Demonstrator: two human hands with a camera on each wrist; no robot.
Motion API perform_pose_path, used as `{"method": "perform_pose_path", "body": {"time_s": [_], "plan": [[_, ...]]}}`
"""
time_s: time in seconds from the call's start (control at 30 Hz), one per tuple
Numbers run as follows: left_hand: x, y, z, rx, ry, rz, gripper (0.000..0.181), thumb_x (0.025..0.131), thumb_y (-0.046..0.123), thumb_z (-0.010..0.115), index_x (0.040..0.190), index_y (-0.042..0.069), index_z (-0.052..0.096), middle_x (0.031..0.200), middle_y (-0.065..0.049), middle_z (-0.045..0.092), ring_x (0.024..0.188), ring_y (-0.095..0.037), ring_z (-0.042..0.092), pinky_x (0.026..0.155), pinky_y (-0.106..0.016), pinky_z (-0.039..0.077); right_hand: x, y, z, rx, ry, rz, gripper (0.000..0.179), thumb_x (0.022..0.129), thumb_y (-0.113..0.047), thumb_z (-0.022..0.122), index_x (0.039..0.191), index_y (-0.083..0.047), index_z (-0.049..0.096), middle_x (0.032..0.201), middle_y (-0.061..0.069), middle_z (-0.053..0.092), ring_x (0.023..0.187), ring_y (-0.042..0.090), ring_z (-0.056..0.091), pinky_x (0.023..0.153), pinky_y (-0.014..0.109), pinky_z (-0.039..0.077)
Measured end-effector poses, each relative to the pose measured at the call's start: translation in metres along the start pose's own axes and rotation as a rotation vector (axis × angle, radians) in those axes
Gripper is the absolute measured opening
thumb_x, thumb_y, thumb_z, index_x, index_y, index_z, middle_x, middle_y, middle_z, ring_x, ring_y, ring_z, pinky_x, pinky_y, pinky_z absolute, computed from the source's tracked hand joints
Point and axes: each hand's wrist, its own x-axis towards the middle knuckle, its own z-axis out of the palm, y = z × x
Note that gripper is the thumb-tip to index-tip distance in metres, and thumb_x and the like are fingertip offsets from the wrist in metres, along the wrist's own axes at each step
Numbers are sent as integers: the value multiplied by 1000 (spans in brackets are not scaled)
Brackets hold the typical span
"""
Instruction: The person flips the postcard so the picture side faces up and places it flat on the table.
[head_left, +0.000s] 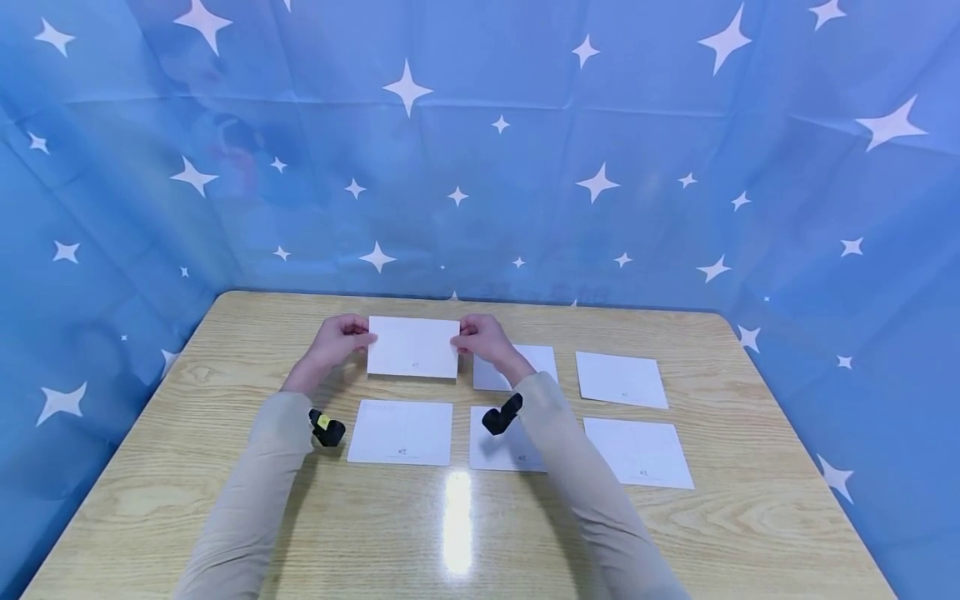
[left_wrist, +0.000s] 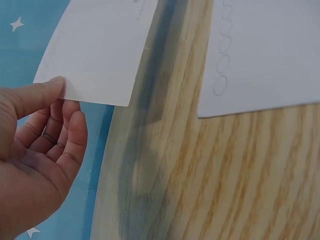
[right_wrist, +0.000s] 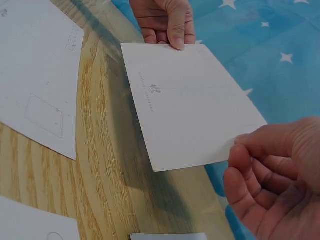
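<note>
A white postcard point(head_left: 412, 346) with a small grey print near its lower edge is held just above the far left part of the table, its shadow falling below. My left hand point(head_left: 335, 346) pinches its left edge between thumb and fingers. At the opposite edge, my right hand point(head_left: 483, 337) pinches it too, thumb on the face that shows. In the left wrist view, faint circles run along one short side of the held postcard point(left_wrist: 100, 50). The right wrist view shows the same postcard point(right_wrist: 185, 110) tilted between both hands.
Several more postcards lie in two rows on the wooden table point(head_left: 225, 467): one front left point(head_left: 401, 432), others at far right point(head_left: 622, 379) and front right point(head_left: 639, 452). My right forearm partly covers two middle ones point(head_left: 540, 360). A blue star-patterned cloth point(head_left: 487, 217) hangs behind.
</note>
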Motion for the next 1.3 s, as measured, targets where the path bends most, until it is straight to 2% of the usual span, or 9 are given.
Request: {"method": "perform_pose_path", "body": {"time_s": [0.13, 0.33, 0.63, 0.77, 0.87, 1.0, 1.1, 1.2, 1.3], "plan": [[0, 0, 0, -12, 0, 16, 17, 89, 5, 63, 99, -8, 57, 78, -2, 55, 71, -17, 55, 72, -35, 52, 0, -1, -1, 2, 6, 1, 8, 87, -5, 64, 83, -2, 57, 72, 5, 56, 67, 17, 57, 77, 43, 52], [-7, 12, -1, -38, -5, 50, 10, 88, 4, 62, 89, -4, 56, 72, -2, 54, 67, -17, 53, 71, -36, 51, -3, -6, -4, 15, 4, -2, 7, 88, -6, 63, 89, 0, 60, 77, 7, 60, 80, 29, 62, 82, 43, 51], [-8, 7, -4, -1, 10, 59, 15, 86, 4, 65, 96, -6, 60, 82, -3, 61, 74, -9, 58, 80, -41, 52, -4, -3, -9, 36, -31, -44, 19, 86, -4, 65, 102, 7, 65, 87, 9, 64, 77, 18, 60, 80, 35, 53], [-8, 6, -6, -79, -33, 35, 21, 90, -1, 55, 106, -14, 58, 95, -16, 65, 82, -15, 64, 88, -43, 49, -4, 0, -10, 38, -54, -59, 20, 86, -2, 64, 103, 7, 66, 92, 12, 66, 79, 17, 61, 82, 38, 52], [-7, 4, -6, -152, -55, 6, 26, 92, -1, 51, 112, -18, 55, 101, -20, 64, 88, -19, 66, 91, -42, 47, -3, 3, -10, 47, -66, -49, 16, 86, 0, 62, 100, 5, 68, 95, 13, 67, 83, 18, 63, 84, 39, 51], [-8, 1, -6, -104, -50, 14, 28, 90, 1, 56, 114, -13, 56, 100, -12, 65, 87, -15, 64, 87, -35, 50, -3, 6, -10, 33, -54, -19, 16, 88, -2, 60, 99, 1, 71, 101, 11, 67, 88, 20, 62, 85, 40, 51], [-9, -2, -6, -38, -50, 28, 30, 88, 1, 59, 116, -8, 58, 106, -14, 64, 88, -13, 60, 83, -28, 50, -3, 9, -10, 24, -43, -17, 17, 87, -3, 60, 100, -2, 72, 108, 10, 66, 96, 21, 60, 86, 37, 50], [-9, -4, -4, -5, -38, 9, 33, 86, 1, 60, 119, -4, 58, 117, -18, 59, 96, -17, 57, 82, -25, 49, -3, 11, -9, 23, -52, -29, 18, 87, -3, 62, 102, -2, 71, 113, 9, 64, 105, 22, 56, 86, 34, 49], [-7, -6, -3, 3, -17, -22, 37, 85, -1, 59, 122, -2, 57, 125, -21, 54, 105, -27, 56, 86, -29, 48, -3, 14, -8, 18, -60, -30, 18, 86, -4, 64, 103, -3, 71, 114, 9, 64, 107, 22, 55, 85, 31, 48]]}}
